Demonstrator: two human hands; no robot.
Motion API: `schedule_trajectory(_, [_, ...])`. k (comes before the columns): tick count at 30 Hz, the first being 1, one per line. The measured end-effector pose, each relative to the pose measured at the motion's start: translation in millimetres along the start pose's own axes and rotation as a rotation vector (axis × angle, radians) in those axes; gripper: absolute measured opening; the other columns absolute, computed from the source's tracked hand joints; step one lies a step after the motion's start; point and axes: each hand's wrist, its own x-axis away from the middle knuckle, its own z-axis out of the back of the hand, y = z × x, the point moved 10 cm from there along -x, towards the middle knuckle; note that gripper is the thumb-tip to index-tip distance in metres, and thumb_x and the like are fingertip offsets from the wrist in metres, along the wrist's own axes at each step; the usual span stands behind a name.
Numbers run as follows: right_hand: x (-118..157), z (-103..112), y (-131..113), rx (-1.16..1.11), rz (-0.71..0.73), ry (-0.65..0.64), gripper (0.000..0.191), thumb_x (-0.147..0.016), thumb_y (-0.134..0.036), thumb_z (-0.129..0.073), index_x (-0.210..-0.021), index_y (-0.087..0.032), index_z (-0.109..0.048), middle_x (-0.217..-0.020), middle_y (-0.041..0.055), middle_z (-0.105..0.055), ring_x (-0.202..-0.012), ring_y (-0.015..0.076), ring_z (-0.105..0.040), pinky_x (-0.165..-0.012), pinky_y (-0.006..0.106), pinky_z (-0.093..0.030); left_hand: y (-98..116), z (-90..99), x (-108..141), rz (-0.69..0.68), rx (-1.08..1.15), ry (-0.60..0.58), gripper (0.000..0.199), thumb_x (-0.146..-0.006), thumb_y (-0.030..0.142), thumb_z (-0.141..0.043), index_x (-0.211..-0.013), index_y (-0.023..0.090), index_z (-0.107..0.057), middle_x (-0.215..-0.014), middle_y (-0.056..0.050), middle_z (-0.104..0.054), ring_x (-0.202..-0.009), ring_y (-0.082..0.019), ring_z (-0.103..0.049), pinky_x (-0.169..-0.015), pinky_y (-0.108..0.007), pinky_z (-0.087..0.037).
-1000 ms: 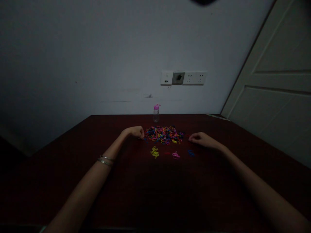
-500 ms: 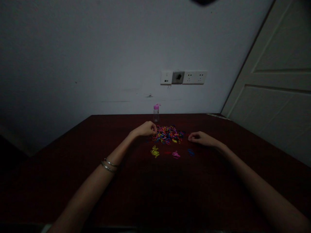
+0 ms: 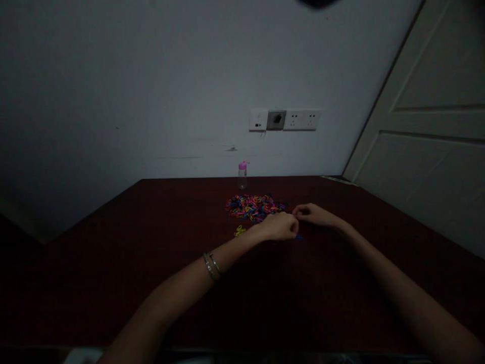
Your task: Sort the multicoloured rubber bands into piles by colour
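Note:
A mixed heap of small colorful bands or clips (image 3: 252,205) lies on the dark red table (image 3: 170,202). My left hand (image 3: 281,226) is closed in front of the heap's right part, above the blue pieces (image 3: 299,237); what it pinches, if anything, is too small to name. Just right of the heap, my right hand (image 3: 311,214) has its thumb and fingertips together, close to my left hand; its contents cannot be made out. Some yellow pieces (image 3: 239,231) lie left of my left hand, partly behind my forearm. The pink and red pieces are mostly hidden.
A small clear bottle with a pink cap (image 3: 242,176) stands behind the heap near the wall. Sockets (image 3: 301,120) are set in the wall above the table. A pale panelled door (image 3: 428,121) is at the right.
My left hand has moved right and nearer, from the heap's left side to beside my right hand, and its forearm now covers part of the small groups. My right hand has hardly moved.

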Motion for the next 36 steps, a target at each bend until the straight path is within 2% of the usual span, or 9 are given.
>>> schedule_trajectory(4, [0,4,6,-0.036,-0.018,0.031,0.030,-0.073,-0.040,-0.051,-0.080,-0.013,-0.064,-0.075,0.0042,-0.063,-0.070,0.0163,-0.056,-0.067,0.028,-0.043,1,-0.9,-3,-0.020,0.026,0.014,0.019,-0.073,0.031,-0.058,-0.085,0.018,-0.066,-0.078,-0.005,-0.064,-0.066,-0.013,-0.056,-0.057,-0.022,-0.039])
schedule_trajectory(8, [0,21,19,-0.002,-0.047,0.214,0.027,-0.072,-0.037,-0.052,-0.083,-0.015,-0.064,-0.083,0.0057,-0.064,-0.078,0.0189,-0.058,-0.074,0.031,-0.044,-22,17.0,0,0.006,0.105,0.133,0.024,-0.077,0.033,-0.051,-0.084,0.015,-0.067,-0.072,-0.004,-0.064,-0.060,-0.011,-0.054,-0.055,-0.021,-0.037])
schedule_trajectory(10, [2,31,20,0.047,-0.013,0.336,0.027,-0.072,-0.036,-0.053,-0.086,-0.017,-0.064,-0.091,0.0071,-0.063,-0.086,0.0209,-0.057,-0.081,0.034,-0.044,-47,30.5,3,0.060,0.138,0.225,0.028,-0.079,0.032,-0.048,-0.081,0.013,-0.068,-0.068,-0.004,-0.063,-0.059,-0.011,-0.053,-0.055,-0.021,-0.036])
schedule_trajectory(12, [4,34,18,0.092,0.038,0.398,0.026,-0.073,-0.035,-0.053,-0.090,-0.019,-0.064,-0.098,0.0079,-0.062,-0.092,0.0219,-0.056,-0.086,0.036,-0.042,-80,45.2,10,0.140,0.163,0.329,0.031,-0.079,0.033,-0.047,-0.080,0.011,-0.068,-0.070,-0.005,-0.064,-0.061,-0.012,-0.053,-0.057,-0.021,-0.036])
schedule_trajectory(18, [-3,21,14,0.209,0.105,0.375,0.028,-0.078,-0.026,-0.051,-0.103,-0.021,-0.062,-0.106,0.0076,-0.061,-0.100,0.0232,-0.054,-0.092,0.040,-0.040,-188,74.0,50,0.430,0.240,0.576,0.034,-0.079,0.030,-0.043,-0.082,0.008,-0.068,-0.076,-0.006,-0.065,-0.068,-0.013,-0.055,-0.063,-0.021,-0.038])
schedule_trajectory(23, [-10,18,14,0.251,0.118,0.376,0.030,-0.080,-0.024,-0.047,-0.107,-0.020,-0.060,-0.106,0.0084,-0.061,-0.100,0.0231,-0.054,-0.090,0.040,-0.041,-244,76.0,83,0.563,0.273,0.656,0.033,-0.077,0.030,-0.043,-0.081,0.009,-0.068,-0.069,-0.004,-0.064,-0.064,-0.012,-0.053,-0.060,-0.020,-0.037])
schedule_trajectory(27, [-11,20,16,0.218,0.119,0.401,0.029,-0.079,-0.025,-0.048,-0.105,-0.021,-0.061,-0.105,0.0081,-0.062,-0.096,0.0227,-0.056,-0.088,0.039,-0.043,-264,70.0,95,0.630,0.382,0.696,0.037,-0.077,0.034,-0.041,-0.083,0.008,-0.067,-0.056,-0.001,-0.057,-0.053,-0.010,-0.047,-0.053,-0.020,-0.034])
schedule_trajectory(31, [-8,23,9,0.179,0.110,0.426,0.031,-0.078,-0.025,-0.048,-0.107,-0.020,-0.059,-0.098,0.0077,-0.063,-0.089,0.0211,-0.058,-0.083,0.037,-0.044,-266,66.2,94,0.619,0.460,0.702,0.038,-0.077,0.037,-0.041,-0.081,0.009,-0.066,-0.047,0.002,-0.049,-0.047,-0.010,-0.041,-0.049,-0.020,-0.031])
schedule_trajectory(36, [-5,17,-33,0.074,0.152,0.438,0.032,-0.079,-0.027,-0.047,-0.108,-0.020,-0.057,-0.092,0.0058,-0.061,-0.083,0.0179,-0.057,-0.079,0.034,-0.045,-261,66.6,93,0.600,0.490,0.690,0.038,-0.076,0.039,-0.042,-0.080,0.009,-0.066,-0.046,0.003,-0.047,-0.045,-0.009,-0.039,-0.047,-0.020,-0.030])
